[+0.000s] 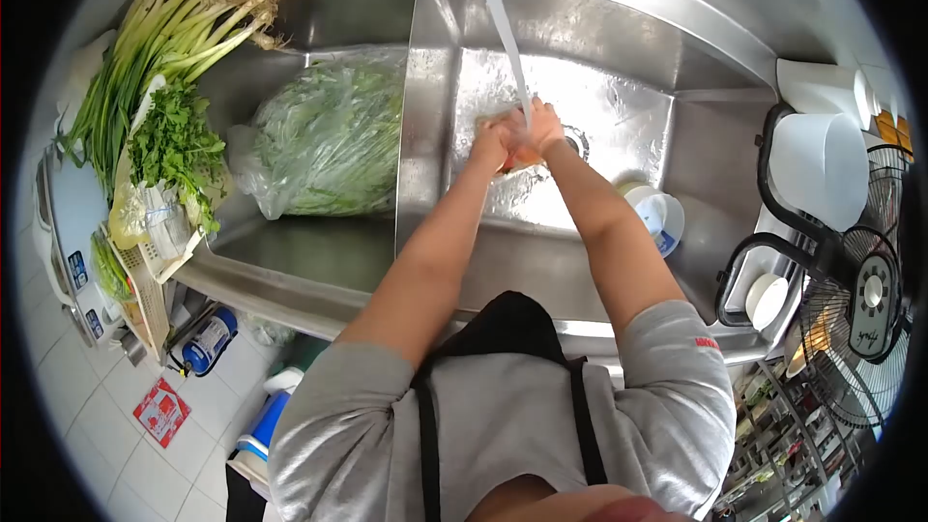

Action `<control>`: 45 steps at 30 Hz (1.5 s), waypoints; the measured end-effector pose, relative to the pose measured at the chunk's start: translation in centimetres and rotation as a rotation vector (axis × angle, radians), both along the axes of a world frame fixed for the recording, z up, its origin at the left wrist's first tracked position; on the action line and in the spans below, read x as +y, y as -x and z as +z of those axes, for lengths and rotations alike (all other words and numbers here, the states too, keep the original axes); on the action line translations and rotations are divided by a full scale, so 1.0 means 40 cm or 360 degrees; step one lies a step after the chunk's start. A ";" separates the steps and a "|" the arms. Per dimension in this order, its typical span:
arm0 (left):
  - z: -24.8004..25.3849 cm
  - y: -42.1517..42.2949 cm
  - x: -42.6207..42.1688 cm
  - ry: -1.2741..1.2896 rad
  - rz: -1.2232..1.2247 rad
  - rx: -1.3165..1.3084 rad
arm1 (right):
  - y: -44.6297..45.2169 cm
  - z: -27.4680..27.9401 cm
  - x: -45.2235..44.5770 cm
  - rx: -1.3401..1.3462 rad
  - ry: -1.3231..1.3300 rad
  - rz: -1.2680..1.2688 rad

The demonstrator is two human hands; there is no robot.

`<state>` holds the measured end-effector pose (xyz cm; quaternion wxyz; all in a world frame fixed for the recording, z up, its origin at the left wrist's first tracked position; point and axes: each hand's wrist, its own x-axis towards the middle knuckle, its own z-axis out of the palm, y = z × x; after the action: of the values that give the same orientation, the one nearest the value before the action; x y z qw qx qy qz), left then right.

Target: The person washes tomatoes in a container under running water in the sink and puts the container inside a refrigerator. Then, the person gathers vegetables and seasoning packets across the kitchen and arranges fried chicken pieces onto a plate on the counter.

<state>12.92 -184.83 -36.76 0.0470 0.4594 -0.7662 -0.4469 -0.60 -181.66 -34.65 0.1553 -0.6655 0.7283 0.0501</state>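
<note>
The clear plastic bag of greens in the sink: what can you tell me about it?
The bulging, clear plastic bag is packed with long green leafy vegetables. Its film looks glossy and crinkled, bunched at the picture's left. It lies in the left grey steel basin, close to the grey steel divider. Neither the bare left hand nor the bare right hand touches it. The vegetable's kind is unclear.

We are facing a double sink (425, 203), bagged greens (333, 135) lying in its left basin (300, 256). Our left hand (491, 135) and right hand (546, 126) are sitting in the right basin (715, 145), left of some containers (674, 220).
</note>
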 end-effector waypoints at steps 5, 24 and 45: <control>0.043 0.040 -0.013 -0.1299 0.0958 0.0544 | 0.027 0.025 0.018 -0.0809 -0.0020 -0.0923; 0.179 0.051 -0.058 -0.2187 0.0909 0.1032 | 0.061 0.420 -0.145 -0.1438 -0.0292 -0.0367; -0.068 0.068 -0.041 -0.0350 0.0036 -0.0488 | 0.048 0.386 -0.125 -0.1319 -0.0265 -0.0363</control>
<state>10.22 -186.49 -39.48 -0.1159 0.5331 -0.7057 -0.4521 -2.51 -186.64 -19.20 0.4921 -0.5300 0.6667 -0.1800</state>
